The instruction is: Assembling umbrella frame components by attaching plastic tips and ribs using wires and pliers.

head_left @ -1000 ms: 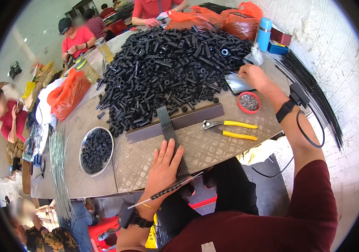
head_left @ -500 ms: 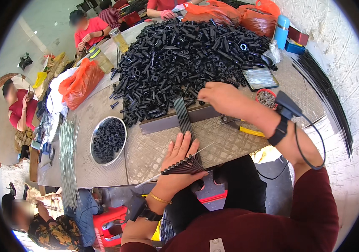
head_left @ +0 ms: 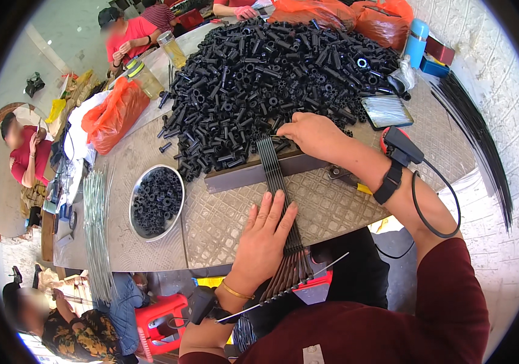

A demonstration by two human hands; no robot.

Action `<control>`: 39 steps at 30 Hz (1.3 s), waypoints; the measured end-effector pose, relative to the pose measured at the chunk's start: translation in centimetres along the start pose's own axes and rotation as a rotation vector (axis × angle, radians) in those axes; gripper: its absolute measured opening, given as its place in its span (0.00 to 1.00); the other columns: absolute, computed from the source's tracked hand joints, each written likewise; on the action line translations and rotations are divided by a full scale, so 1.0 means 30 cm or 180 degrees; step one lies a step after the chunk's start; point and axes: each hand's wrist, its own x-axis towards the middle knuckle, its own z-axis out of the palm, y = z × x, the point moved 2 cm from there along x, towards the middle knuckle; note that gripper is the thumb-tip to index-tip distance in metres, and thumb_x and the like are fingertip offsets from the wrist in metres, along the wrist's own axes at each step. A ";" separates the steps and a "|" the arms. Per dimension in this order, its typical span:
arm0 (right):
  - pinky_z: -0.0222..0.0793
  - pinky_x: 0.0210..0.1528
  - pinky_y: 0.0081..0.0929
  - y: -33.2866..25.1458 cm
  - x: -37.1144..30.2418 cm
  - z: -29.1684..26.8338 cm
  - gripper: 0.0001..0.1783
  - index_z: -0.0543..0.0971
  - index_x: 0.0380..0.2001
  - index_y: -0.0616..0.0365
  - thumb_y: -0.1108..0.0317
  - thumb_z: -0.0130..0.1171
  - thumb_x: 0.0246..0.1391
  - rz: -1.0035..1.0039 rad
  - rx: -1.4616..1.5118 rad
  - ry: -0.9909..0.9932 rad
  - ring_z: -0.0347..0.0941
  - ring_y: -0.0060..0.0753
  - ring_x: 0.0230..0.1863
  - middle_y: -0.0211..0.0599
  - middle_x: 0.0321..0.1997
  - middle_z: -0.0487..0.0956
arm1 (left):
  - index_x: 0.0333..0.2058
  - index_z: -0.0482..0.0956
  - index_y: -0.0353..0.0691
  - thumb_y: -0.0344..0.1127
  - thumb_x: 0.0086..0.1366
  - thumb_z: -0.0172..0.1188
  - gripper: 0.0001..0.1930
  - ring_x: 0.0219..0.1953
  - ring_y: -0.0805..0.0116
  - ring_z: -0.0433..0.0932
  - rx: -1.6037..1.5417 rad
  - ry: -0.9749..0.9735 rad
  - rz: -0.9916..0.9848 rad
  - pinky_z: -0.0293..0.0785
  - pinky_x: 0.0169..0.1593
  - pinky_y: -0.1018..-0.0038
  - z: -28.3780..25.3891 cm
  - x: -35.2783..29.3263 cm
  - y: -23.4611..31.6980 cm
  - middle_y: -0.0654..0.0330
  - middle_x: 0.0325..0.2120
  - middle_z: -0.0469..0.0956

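My left hand (head_left: 260, 239) lies flat, fingers stretched, on and beside a row of thin dark metal rods (head_left: 273, 167). The rods lie side by side across a dark grey bar (head_left: 235, 178) and fan out toward my lap. A thin straight wire (head_left: 336, 261) runs across their near ends. At their far ends, my right hand (head_left: 315, 136) is closed in a pinch; its fingertips hide what they hold, if anything. Just beyond is a big heap of black plastic tubular parts (head_left: 271, 79).
A metal bowl (head_left: 145, 233) of small black rings stands left, near a bundle of silver wires (head_left: 97, 224). Pliers (head_left: 338, 173) lie under my right forearm. Beyond are a tray of silver pins (head_left: 388, 111) and a blue flask (head_left: 416, 43). Other people sit on the left.
The rods' near ends have swung off my left wrist down toward my lap, with the wire. My left hand now lies flatter; my right hand has shifted slightly left and away from me.
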 end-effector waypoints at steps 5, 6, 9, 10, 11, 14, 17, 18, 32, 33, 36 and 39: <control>0.69 0.39 0.33 0.004 0.005 0.022 0.12 0.80 0.39 0.47 0.67 0.51 0.52 -0.0288 -0.0096 0.0415 0.71 0.39 0.38 0.36 0.30 0.73 | 0.57 0.61 0.39 0.55 0.46 0.65 0.43 0.64 0.45 0.50 0.0020 0.0009 -0.0025 0.48 0.63 0.55 0.004 -0.009 -0.004 0.43 0.60 0.53; 0.69 0.39 0.33 0.015 0.008 0.025 0.12 0.80 0.39 0.47 0.67 0.51 0.52 -0.0270 -0.0098 0.0424 0.71 0.39 0.38 0.36 0.30 0.73 | 0.57 0.61 0.39 0.55 0.46 0.65 0.42 0.64 0.45 0.50 0.0026 0.0005 -0.0015 0.48 0.63 0.55 0.003 -0.003 -0.001 0.43 0.60 0.53; 0.67 0.41 0.31 0.020 0.032 0.032 0.12 0.79 0.38 0.49 0.71 0.52 0.50 -0.0616 -0.0366 0.0596 0.69 0.37 0.37 0.34 0.30 0.73 | 0.57 0.62 0.39 0.54 0.45 0.66 0.43 0.63 0.45 0.51 0.0029 0.0017 -0.0011 0.49 0.63 0.55 0.003 0.007 0.003 0.43 0.60 0.53; 0.65 0.41 0.30 0.016 0.042 0.038 0.12 0.79 0.37 0.50 0.72 0.52 0.48 -0.0744 -0.0350 0.0564 0.68 0.37 0.37 0.33 0.30 0.73 | 0.57 0.62 0.39 0.54 0.45 0.66 0.43 0.63 0.45 0.51 0.0036 0.0019 -0.0004 0.49 0.63 0.55 0.000 0.007 0.006 0.43 0.60 0.53; 0.64 0.42 0.29 0.017 0.048 0.039 0.12 0.79 0.36 0.51 0.73 0.52 0.47 -0.0868 -0.0335 0.0534 0.67 0.36 0.37 0.32 0.31 0.73 | 0.57 0.62 0.39 0.53 0.44 0.67 0.43 0.63 0.45 0.51 -0.0180 0.0093 -0.0046 0.50 0.63 0.55 -0.006 0.009 0.010 0.43 0.60 0.53; 0.64 0.42 0.29 0.023 0.062 0.036 0.10 0.78 0.33 0.53 0.74 0.53 0.46 -0.1149 -0.0311 0.0524 0.67 0.36 0.36 0.32 0.31 0.73 | 0.56 0.63 0.39 0.53 0.42 0.69 0.44 0.63 0.45 0.52 -0.0389 0.0120 -0.0123 0.51 0.62 0.55 -0.014 0.005 0.010 0.43 0.60 0.54; 0.63 0.42 0.29 0.031 0.066 0.033 0.08 0.77 0.32 0.53 0.73 0.52 0.48 -0.1200 -0.0261 0.0694 0.66 0.35 0.36 0.31 0.30 0.72 | 0.56 0.63 0.39 0.52 0.41 0.69 0.44 0.63 0.44 0.52 -0.0427 0.0136 -0.0130 0.51 0.62 0.55 -0.009 0.005 0.008 0.43 0.60 0.54; 0.63 0.42 0.29 0.031 0.070 0.036 0.08 0.77 0.32 0.53 0.73 0.52 0.48 -0.1200 -0.0259 0.0698 0.66 0.35 0.36 0.31 0.30 0.72 | 0.56 0.63 0.39 0.52 0.41 0.69 0.44 0.63 0.44 0.52 -0.0463 0.0192 -0.0119 0.51 0.62 0.55 -0.008 0.005 0.008 0.43 0.60 0.54; 0.66 0.42 0.36 0.011 0.109 0.046 0.08 0.75 0.37 0.54 0.64 0.52 0.55 -0.0660 0.1032 0.0320 0.70 0.41 0.38 0.36 0.32 0.78 | 0.56 0.63 0.39 0.52 0.41 0.69 0.44 0.63 0.43 0.52 -0.0495 0.0200 -0.0092 0.52 0.62 0.55 -0.013 0.008 0.014 0.43 0.60 0.54; 0.66 0.42 0.36 0.012 0.114 0.051 0.08 0.75 0.37 0.54 0.64 0.52 0.55 -0.0650 0.1028 0.0328 0.70 0.41 0.38 0.36 0.32 0.78 | 0.56 0.63 0.39 0.52 0.41 0.70 0.44 0.63 0.43 0.52 -0.0509 0.0211 -0.0092 0.52 0.62 0.55 -0.011 0.010 0.014 0.43 0.60 0.54; 0.66 0.43 0.36 0.019 0.116 0.057 0.09 0.75 0.36 0.55 0.63 0.52 0.54 -0.0595 0.0999 0.0363 0.70 0.41 0.38 0.36 0.32 0.77 | 0.56 0.63 0.39 0.51 0.42 0.70 0.44 0.62 0.43 0.52 -0.0523 0.0157 -0.0103 0.52 0.62 0.54 -0.015 0.014 0.018 0.43 0.60 0.54; 0.65 0.43 0.35 0.024 0.085 0.021 0.10 0.75 0.36 0.54 0.62 0.53 0.53 -0.0693 0.0692 0.0478 0.70 0.41 0.39 0.35 0.31 0.77 | 0.56 0.63 0.39 0.52 0.43 0.68 0.43 0.62 0.43 0.52 -0.0473 0.0140 -0.0075 0.52 0.62 0.53 -0.016 0.015 0.017 0.43 0.60 0.54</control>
